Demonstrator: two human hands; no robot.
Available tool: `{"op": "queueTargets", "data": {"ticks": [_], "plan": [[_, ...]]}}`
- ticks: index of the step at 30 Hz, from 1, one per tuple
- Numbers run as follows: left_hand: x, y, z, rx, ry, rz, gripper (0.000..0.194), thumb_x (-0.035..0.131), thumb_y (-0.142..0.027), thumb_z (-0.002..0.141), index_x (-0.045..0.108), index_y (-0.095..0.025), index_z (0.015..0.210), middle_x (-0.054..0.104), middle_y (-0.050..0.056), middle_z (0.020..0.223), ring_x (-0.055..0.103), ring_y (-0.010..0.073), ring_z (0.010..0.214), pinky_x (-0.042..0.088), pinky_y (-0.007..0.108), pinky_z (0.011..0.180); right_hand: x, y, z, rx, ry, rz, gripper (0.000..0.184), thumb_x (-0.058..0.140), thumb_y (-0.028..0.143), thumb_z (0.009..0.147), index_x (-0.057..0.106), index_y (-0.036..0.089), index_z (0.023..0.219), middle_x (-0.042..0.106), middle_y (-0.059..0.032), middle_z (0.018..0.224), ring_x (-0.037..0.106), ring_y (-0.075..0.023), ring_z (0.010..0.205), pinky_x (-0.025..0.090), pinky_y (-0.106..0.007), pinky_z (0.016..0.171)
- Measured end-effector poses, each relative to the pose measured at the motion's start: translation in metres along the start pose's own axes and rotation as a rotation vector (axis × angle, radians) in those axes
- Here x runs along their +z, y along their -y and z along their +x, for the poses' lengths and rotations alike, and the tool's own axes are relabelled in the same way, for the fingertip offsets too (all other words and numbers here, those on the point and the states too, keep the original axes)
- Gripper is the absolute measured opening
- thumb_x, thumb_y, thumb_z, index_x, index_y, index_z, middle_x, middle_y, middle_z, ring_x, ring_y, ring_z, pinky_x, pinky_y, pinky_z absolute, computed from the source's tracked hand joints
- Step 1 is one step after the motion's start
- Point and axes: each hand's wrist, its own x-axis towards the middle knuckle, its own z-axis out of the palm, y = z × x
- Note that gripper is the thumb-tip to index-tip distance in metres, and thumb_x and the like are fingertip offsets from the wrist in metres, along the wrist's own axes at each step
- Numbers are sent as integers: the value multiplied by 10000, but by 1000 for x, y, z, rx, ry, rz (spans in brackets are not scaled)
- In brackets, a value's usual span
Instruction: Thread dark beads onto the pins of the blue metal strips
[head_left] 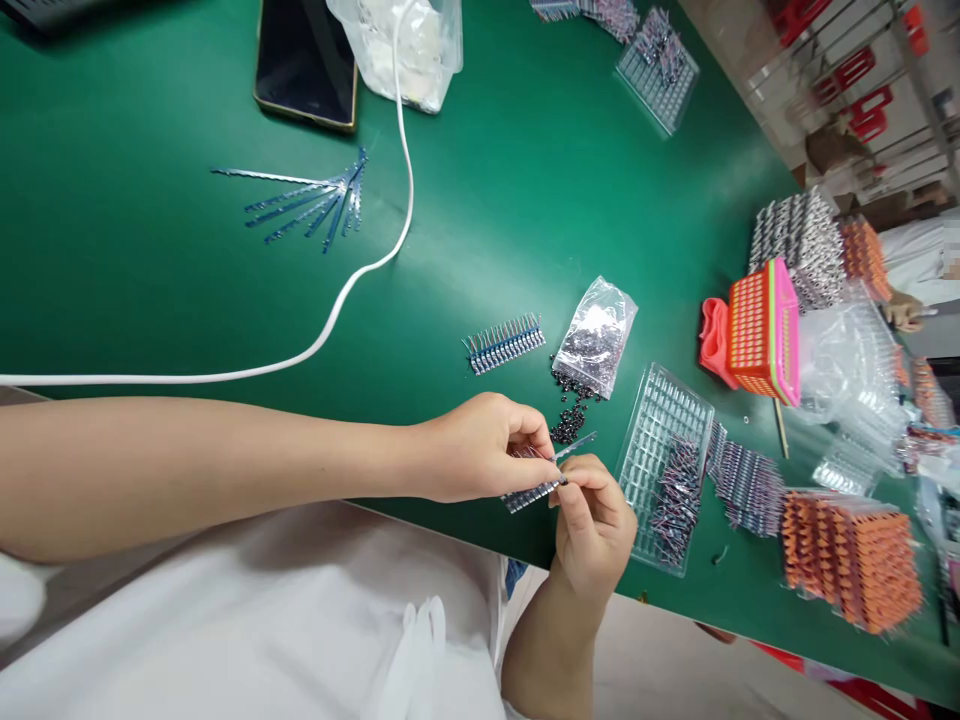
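My left hand [480,450] is closed around a narrow strip of small electronic parts [531,496], which sticks out below its fingers. My right hand [592,515] pinches at the strip's right end, where a tiny dark piece shows between the fingertips. Its exact kind is too small to make out. A thin bluish strip [577,446] juts out just above the two hands. Beyond them lie a pile of small black beads [570,422] and a clear plastic bag [598,338] with more inside. Another strip of parts with upright wires [505,344] rests nearby on the green table.
Right of my hands is a clear tray [651,425] partly filled with wired parts [677,498]. Farther right stand an orange basket [754,330] and orange stacks [851,560]. A white cable [349,290] crosses the table [187,300] past loose blue strips [330,195] and a phone [307,65].
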Motion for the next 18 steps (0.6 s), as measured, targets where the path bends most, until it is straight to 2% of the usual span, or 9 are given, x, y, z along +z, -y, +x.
{"op": "queueTargets", "data": {"ticks": [9, 18], "plan": [[-2, 0, 1, 7, 49, 50, 141, 633, -286, 808, 658, -152, 772, 638, -14, 653, 577, 126, 621, 421, 221, 563, -2, 1, 0, 76, 27, 37, 48, 681, 212, 886, 709, 248, 901, 570, 17, 749, 543, -123, 669, 409, -256, 595], [-3, -2, 1, 17, 106, 106, 170, 612, -296, 824, 669, -144, 775, 660, 4, 672, 605, 143, 643, 421, 233, 573, -6, -1, -1, 171, 93, 166, 106, 722, 182, 855, 759, 258, 919, 613, 6, 765, 578, -109, 612, 450, -226, 512]]}}
